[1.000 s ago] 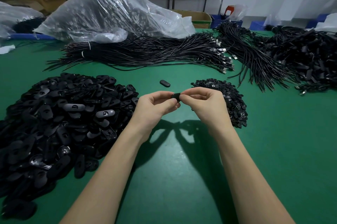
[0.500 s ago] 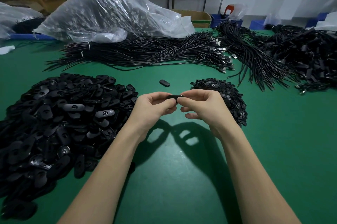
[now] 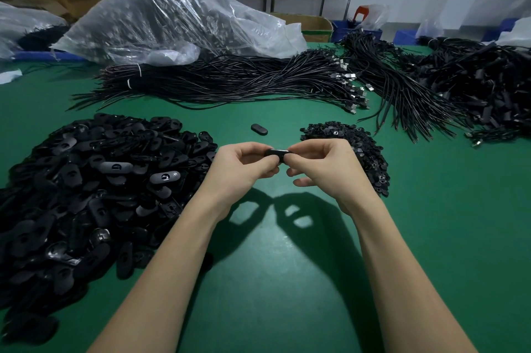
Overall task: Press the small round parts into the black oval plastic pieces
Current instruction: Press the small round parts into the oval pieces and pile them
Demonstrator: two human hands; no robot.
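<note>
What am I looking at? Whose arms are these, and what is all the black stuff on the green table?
There is no machine here, just a person working. A camera worn on their head looks forward and down, so you see their two bare arms as if they were yours. The left hand and the right hand together pinch one black oval piece above the green table. A big pile of oval pieces lies on the left and a smaller pile of round parts on the right. One lone oval piece lies further back. Behind it are bundles of black cables and a clear plastic bag.
</note>
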